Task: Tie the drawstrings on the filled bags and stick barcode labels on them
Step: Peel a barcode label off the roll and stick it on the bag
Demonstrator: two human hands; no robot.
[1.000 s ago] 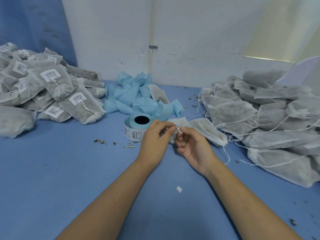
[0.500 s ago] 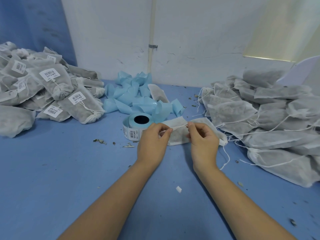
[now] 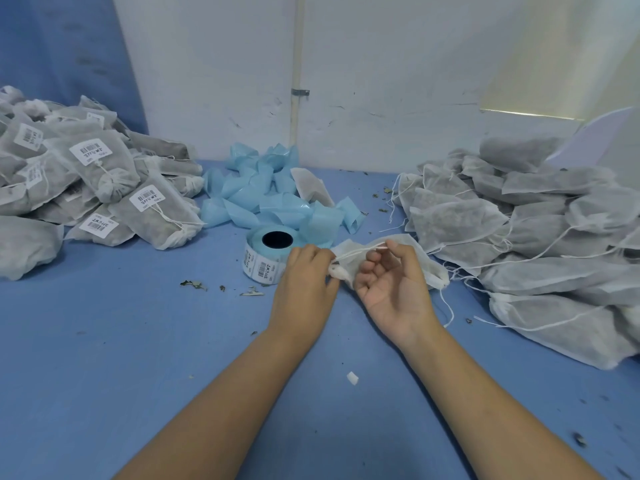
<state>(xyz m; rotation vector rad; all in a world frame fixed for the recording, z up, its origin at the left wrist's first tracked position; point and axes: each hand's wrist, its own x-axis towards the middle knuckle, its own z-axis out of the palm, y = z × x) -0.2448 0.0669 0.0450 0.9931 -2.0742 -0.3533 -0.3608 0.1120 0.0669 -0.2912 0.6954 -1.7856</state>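
White mesh bag (image 3: 433,268) lies mid-surface, just right of the label roll (image 3: 265,261). Blue surface (image 3: 138,341) underneath. Left hand (image 3: 304,282), knuckles up, pinches the bag's gathered mouth. Right hand (image 3: 394,289), palm up and fingers curled, nips the drawstring (image 3: 360,250) between thumb and forefinger; the string runs taut between the two hands. Labelled bags (image 3: 104,188) heaped far left. Untied bags (image 3: 536,230) heaped right, strings trailing. Crumpled blue backing strip (image 3: 273,199) behind the roll. Leaf crumbs (image 3: 194,284) scattered near the roll.
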